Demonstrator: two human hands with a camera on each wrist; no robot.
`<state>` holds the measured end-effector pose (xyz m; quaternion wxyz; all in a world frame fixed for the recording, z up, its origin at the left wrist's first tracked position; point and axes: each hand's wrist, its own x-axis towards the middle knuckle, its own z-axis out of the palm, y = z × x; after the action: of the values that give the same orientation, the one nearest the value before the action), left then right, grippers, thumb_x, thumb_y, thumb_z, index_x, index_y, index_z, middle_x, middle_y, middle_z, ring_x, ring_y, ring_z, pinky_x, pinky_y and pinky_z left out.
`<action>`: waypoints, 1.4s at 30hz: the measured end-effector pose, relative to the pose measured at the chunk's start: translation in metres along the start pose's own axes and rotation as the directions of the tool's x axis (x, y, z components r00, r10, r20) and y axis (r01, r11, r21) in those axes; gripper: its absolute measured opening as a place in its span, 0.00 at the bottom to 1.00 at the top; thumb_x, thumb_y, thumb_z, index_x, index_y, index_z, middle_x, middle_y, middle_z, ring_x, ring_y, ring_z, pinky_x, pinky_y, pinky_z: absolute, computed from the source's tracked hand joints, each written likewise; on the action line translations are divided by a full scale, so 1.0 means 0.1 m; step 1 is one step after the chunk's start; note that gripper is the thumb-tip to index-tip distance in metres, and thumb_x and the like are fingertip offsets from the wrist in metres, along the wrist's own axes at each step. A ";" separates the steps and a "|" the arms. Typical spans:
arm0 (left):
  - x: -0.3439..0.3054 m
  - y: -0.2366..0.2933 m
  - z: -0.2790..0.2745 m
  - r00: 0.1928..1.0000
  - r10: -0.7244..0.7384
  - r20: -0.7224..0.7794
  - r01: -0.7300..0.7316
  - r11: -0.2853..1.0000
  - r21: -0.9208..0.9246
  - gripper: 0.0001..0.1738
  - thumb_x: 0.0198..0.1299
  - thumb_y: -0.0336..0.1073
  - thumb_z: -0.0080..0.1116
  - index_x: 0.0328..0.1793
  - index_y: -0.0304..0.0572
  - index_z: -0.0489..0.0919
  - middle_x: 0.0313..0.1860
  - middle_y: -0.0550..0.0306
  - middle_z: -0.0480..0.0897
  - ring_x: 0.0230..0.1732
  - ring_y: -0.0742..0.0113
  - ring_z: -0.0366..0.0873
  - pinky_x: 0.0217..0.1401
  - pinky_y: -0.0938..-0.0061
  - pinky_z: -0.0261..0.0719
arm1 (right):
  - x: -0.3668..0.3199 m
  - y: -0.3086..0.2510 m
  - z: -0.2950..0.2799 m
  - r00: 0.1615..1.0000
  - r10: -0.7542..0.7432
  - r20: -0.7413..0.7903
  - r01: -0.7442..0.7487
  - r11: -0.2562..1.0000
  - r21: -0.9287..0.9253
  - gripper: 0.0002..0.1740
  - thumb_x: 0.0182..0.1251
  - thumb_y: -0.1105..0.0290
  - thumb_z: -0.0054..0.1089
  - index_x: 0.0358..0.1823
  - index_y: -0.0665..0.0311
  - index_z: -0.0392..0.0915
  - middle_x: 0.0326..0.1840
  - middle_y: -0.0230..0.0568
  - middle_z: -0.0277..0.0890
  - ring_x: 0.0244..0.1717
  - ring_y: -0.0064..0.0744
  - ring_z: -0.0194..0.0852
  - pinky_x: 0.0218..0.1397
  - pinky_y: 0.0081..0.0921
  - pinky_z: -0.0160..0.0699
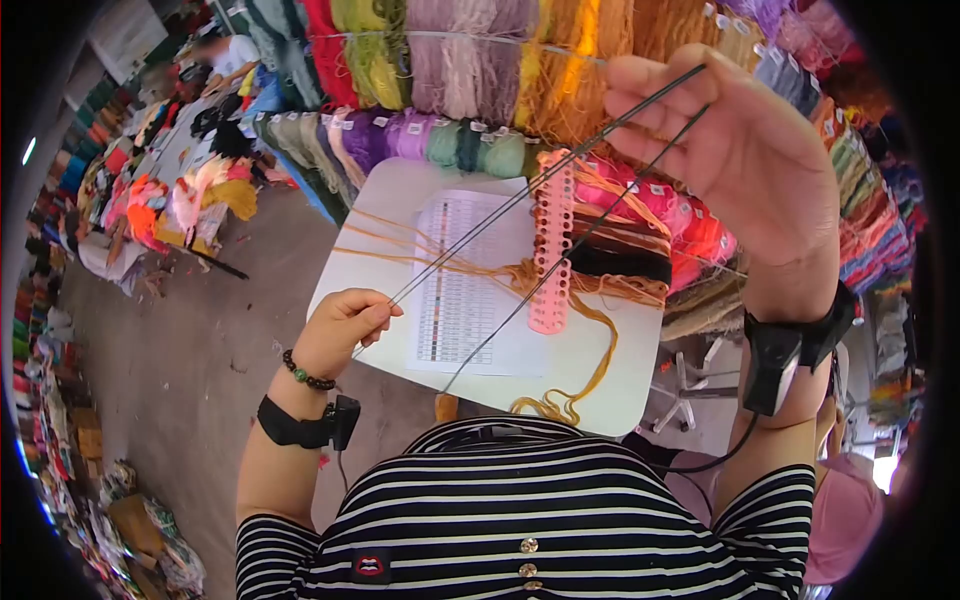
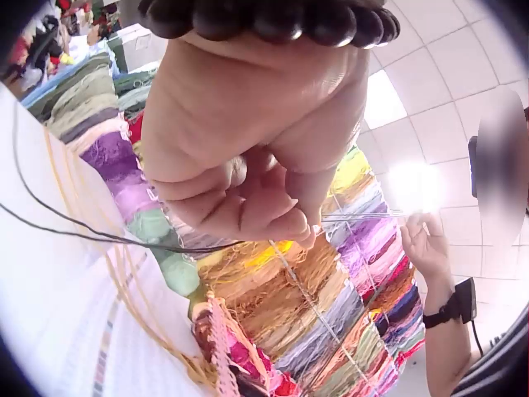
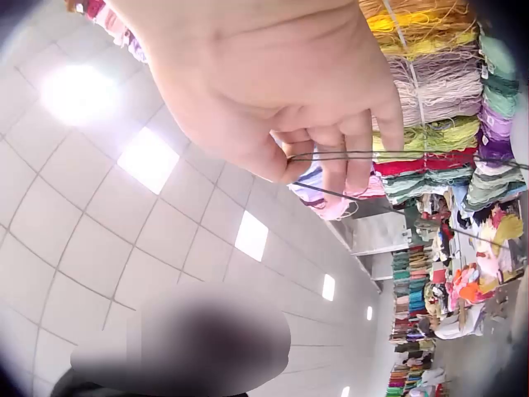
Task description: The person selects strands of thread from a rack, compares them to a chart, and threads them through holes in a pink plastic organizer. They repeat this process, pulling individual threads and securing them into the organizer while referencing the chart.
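Note:
A long strand of dark green thread (image 1: 500, 222) stretches taut between my two hands, slanting up across the head view. My left hand (image 1: 345, 322), low on the left, pinches it between thumb and fingertips; loose lengths trail away in the left wrist view. High on the right, my right hand (image 1: 750, 150) holds the strand's other end at thumb and forefinger, where it doubles back, its other fingers relaxed. Below the strand lies a pink holed thread holder (image 1: 548, 290), with brown, black, orange and tan threads (image 1: 625, 255) through it.
A white table (image 1: 610, 390) carries a printed colour chart (image 1: 470, 340) under the holder. Golden yarn (image 1: 600, 350) hangs to its front edge. Hanging skeins (image 1: 470, 70) crowd behind. Another table with coloured yarn piles (image 1: 210, 185) stands left, people near it.

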<state>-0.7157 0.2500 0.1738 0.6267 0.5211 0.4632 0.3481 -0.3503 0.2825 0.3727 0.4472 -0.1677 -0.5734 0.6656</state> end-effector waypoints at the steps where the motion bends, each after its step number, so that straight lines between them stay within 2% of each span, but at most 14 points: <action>1: 0.07 -0.01 0.08 1.000 -0.010 0.025 0.010 1.000 -0.001 0.11 0.66 0.37 0.58 0.43 0.35 0.83 0.26 0.67 0.76 0.26 0.81 0.68 0.29 0.86 0.65 | -0.06 -0.06 0.16 0.991 0.014 -0.136 -0.005 0.998 0.068 0.15 0.78 0.63 0.38 0.52 0.67 0.68 0.50 0.45 0.74 0.54 0.36 0.72 0.70 0.44 0.67; 7: 0.48 -0.25 0.60 0.930 -0.218 0.296 0.172 0.970 0.174 0.12 0.65 0.39 0.59 0.45 0.38 0.85 0.32 0.66 0.82 0.32 0.82 0.75 0.29 0.85 0.70 | -0.75 -0.55 -0.37 0.975 -0.149 -0.164 0.179 0.966 0.187 0.06 0.78 0.69 0.40 0.43 0.64 0.63 0.28 0.29 0.54 0.32 0.24 0.52 0.28 0.20 0.56; 9: 0.58 -0.40 0.72 0.887 -0.286 0.362 0.207 0.948 0.244 0.15 0.66 0.40 0.58 0.54 0.41 0.81 0.41 0.64 0.83 0.37 0.78 0.79 0.32 0.83 0.73 | -1.17 -0.78 -0.63 0.749 -0.501 -0.434 0.247 0.819 -0.518 0.07 0.76 0.70 0.47 0.46 0.66 0.71 0.34 0.31 0.64 0.36 0.20 0.62 0.32 0.16 0.61; 11: 0.63 -0.43 0.88 0.869 -0.315 0.382 0.218 0.936 0.276 0.18 0.67 0.41 0.57 0.59 0.41 0.79 0.47 0.63 0.82 0.40 0.76 0.80 0.35 0.82 0.74 | -1.50 -0.91 -0.84 0.286 -0.895 -0.342 -0.548 0.140 -0.825 0.14 0.73 0.69 0.54 0.54 0.67 0.81 0.46 0.36 0.82 0.43 0.17 0.76 0.42 0.14 0.70; 14: 0.83 -0.55 0.96 0.839 -0.409 0.360 0.335 0.908 0.251 0.19 0.67 0.43 0.56 0.60 0.44 0.76 0.52 0.64 0.80 0.45 0.73 0.80 0.40 0.78 0.76 | -1.51 -0.40 -0.76 0.281 -0.890 -0.359 -0.521 0.172 -0.836 0.12 0.71 0.69 0.56 0.49 0.64 0.84 0.47 0.32 0.84 0.51 0.20 0.77 0.56 0.19 0.73; 16: 0.92 -0.60 1.04 0.844 -0.442 0.303 0.409 0.897 0.168 0.16 0.68 0.44 0.56 0.55 0.44 0.77 0.53 0.63 0.80 0.47 0.71 0.81 0.44 0.75 0.78 | -1.53 0.54 -0.99 0.658 -0.552 -0.513 -0.260 0.473 -0.842 0.14 0.65 0.69 0.60 0.49 0.64 0.83 0.47 0.33 0.84 0.49 0.24 0.79 0.58 0.23 0.74; 17: 0.96 -0.61 1.08 0.846 -0.450 0.286 0.435 0.893 0.120 0.15 0.68 0.44 0.55 0.54 0.44 0.77 0.53 0.62 0.80 0.47 0.71 0.81 0.44 0.75 0.78 | -1.31 0.88 -0.65 0.666 -0.180 -0.724 -0.619 0.410 -0.670 0.14 0.61 0.68 0.63 0.47 0.64 0.84 0.43 0.35 0.85 0.45 0.26 0.81 0.55 0.24 0.76; 18: 0.99 -0.61 1.11 0.848 -0.459 0.267 0.458 0.886 0.070 0.15 0.68 0.44 0.55 0.54 0.44 0.76 0.53 0.61 0.80 0.48 0.70 0.81 0.45 0.75 0.79 | -1.25 1.37 -0.63 0.799 -0.127 -0.588 -0.489 0.431 -0.758 0.10 0.61 0.67 0.64 0.43 0.61 0.86 0.38 0.40 0.86 0.40 0.28 0.84 0.46 0.26 0.81; 25: 1.11 -0.69 1.24 0.862 -0.470 0.187 0.485 0.874 -0.037 0.14 0.66 0.41 0.55 0.54 0.44 0.74 0.54 0.60 0.79 0.48 0.69 0.80 0.44 0.74 0.81 | -1.03 2.81 -0.51 0.689 0.378 -0.619 -0.684 0.621 -0.382 0.12 0.68 0.65 0.57 0.42 0.65 0.84 0.27 0.34 0.80 0.27 0.24 0.75 0.34 0.24 0.76; 31: 1.04 -0.60 1.30 0.885 -0.450 0.118 0.444 0.893 0.080 0.13 0.65 0.40 0.54 0.53 0.45 0.73 0.52 0.61 0.80 0.47 0.71 0.79 0.42 0.74 0.80 | -1.21 2.23 -0.83 0.747 -0.080 -0.661 -0.493 0.600 -0.630 0.12 0.64 0.68 0.52 0.41 0.62 0.84 0.37 0.39 0.83 0.37 0.31 0.80 0.42 0.26 0.76; 34: 1.00 -0.58 1.19 0.892 -0.438 0.113 0.433 0.899 0.071 0.13 0.65 0.40 0.55 0.53 0.46 0.73 0.51 0.61 0.80 0.47 0.71 0.79 0.42 0.74 0.79 | -1.88 1.12 -1.62 0.526 -0.546 -0.652 -0.694 0.167 -0.700 0.16 0.69 0.65 0.48 0.47 0.60 0.84 0.37 0.37 0.82 0.37 0.28 0.78 0.40 0.28 0.73; 36: 1.00 -0.56 1.15 0.895 -0.431 0.111 0.428 0.902 0.052 0.13 0.65 0.41 0.55 0.53 0.46 0.73 0.51 0.61 0.80 0.46 0.71 0.79 0.43 0.74 0.79 | -2.17 0.41 -1.69 0.049 -0.797 -0.602 -0.827 0.305 -0.471 0.15 0.71 0.64 0.52 0.50 0.60 0.84 0.32 0.34 0.83 0.25 0.22 0.76 0.28 0.24 0.71; 37: 1.01 -0.56 1.14 0.897 -0.427 0.111 0.425 0.904 0.040 0.13 0.65 0.41 0.55 0.52 0.46 0.73 0.51 0.61 0.80 0.46 0.71 0.79 0.43 0.74 0.79 | -2.22 0.22 -1.64 0.102 -0.950 -0.296 -0.890 0.046 -0.454 0.13 0.70 0.63 0.56 0.48 0.61 0.85 0.35 0.32 0.85 0.23 0.20 0.75 0.26 0.22 0.73; 42: 1.07 -0.60 1.28 0.883 -0.451 0.131 0.449 0.892 0.051 0.13 0.66 0.42 0.55 0.52 0.46 0.73 0.49 0.61 0.80 0.46 0.72 0.79 0.43 0.74 0.79 | -1.93 1.20 -1.29 0.655 -0.466 -0.595 -0.538 0.265 -0.800 0.15 0.67 0.68 0.57 0.51 0.65 0.82 0.42 0.37 0.83 0.33 0.24 0.79 0.40 0.22 0.80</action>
<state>-0.5620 0.2933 0.0953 0.7162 0.4284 0.5297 0.1516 -0.1988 0.2166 0.1701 0.4219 -0.6757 -0.6026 0.0472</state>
